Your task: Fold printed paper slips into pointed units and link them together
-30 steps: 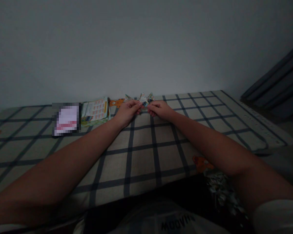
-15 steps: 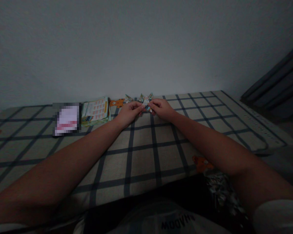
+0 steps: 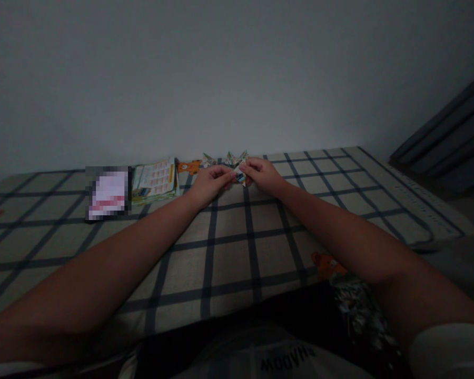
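Between both hands is a small folded piece of printed paper [image 3: 240, 176], pointed at its lower end. My left hand [image 3: 211, 183] pinches its left side with thumb and fingers. On the other side my right hand [image 3: 263, 175] pinches it too, thumb on top. Just behind the hands, folded paper pieces [image 3: 237, 156] with pointed tips stand on the checked cloth [image 3: 229, 263]. Another pointed folded paper [image 3: 208, 159] sits behind my left hand. The fingers hide part of the held piece.
A stack of printed sheets [image 3: 155, 179] lies to the left. Beside it is a blurred-out device-like object [image 3: 109, 193] with a bright face. A plain wall [image 3: 237, 79] rises behind the table. Many small folded papers [image 3: 359, 308] lie near my lap at the lower right.
The held paper has turned slightly between my fingers, its point now lower. My right hand has shifted a little; the left has barely moved.
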A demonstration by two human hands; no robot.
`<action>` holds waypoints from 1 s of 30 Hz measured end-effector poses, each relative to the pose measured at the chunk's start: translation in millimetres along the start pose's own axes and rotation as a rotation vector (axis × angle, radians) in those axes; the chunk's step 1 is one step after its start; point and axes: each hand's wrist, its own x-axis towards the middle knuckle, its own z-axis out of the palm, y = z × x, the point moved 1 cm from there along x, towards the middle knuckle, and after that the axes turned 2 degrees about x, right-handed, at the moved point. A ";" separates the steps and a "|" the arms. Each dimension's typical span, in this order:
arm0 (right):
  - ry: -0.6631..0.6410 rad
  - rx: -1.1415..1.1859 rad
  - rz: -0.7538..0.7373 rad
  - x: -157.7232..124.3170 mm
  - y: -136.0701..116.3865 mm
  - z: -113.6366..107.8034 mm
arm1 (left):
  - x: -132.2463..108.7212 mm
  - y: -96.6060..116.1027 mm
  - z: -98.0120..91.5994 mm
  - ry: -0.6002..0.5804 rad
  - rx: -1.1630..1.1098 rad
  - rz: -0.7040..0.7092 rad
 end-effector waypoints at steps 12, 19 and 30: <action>-0.001 0.154 0.071 0.4 5.7 0.1 | 11.4 -14.8 -6.0 0.093 -0.069 0.032; 0.016 0.118 0.021 -0.3 6.1 3.9 | 10.0 -13.4 -5.0 0.125 -0.010 0.028; 0.051 -0.082 -0.085 -1.9 2.8 2.8 | 3.4 -12.2 -4.6 0.031 0.143 0.094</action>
